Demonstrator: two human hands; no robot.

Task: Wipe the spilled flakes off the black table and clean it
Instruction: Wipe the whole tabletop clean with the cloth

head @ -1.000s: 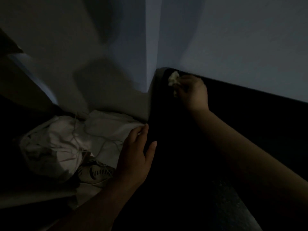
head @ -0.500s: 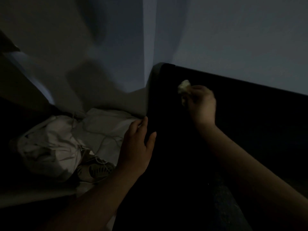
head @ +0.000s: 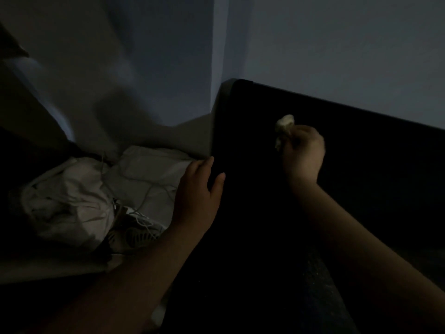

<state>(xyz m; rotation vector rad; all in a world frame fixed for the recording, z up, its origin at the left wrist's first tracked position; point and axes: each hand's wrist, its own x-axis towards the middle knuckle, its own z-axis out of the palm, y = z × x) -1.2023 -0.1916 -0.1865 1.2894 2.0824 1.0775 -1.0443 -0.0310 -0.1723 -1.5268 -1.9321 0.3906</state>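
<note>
Both hands were at the black table (head: 252, 213): the right hand (head: 302, 153) gripped a pale crumpled wad (head: 284, 125) near its far left corner, the left hand (head: 197, 191) lay open-fingered against its left edge. To my eye the wipe wanted firm, overlapping strokes drawn one way, for faint specks (head: 317, 273) near the front looked like flakes, though it was too dim to be sure. A bluish wall (head: 337, 56) stood behind, a heap of white cloth (head: 72, 201) lay beside the table.

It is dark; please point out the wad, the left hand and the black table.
wad (head: 285, 122): head view, its top lump.
left hand (head: 196, 196): head view, its back.
black table (head: 252, 145): head view, bare top.
</note>
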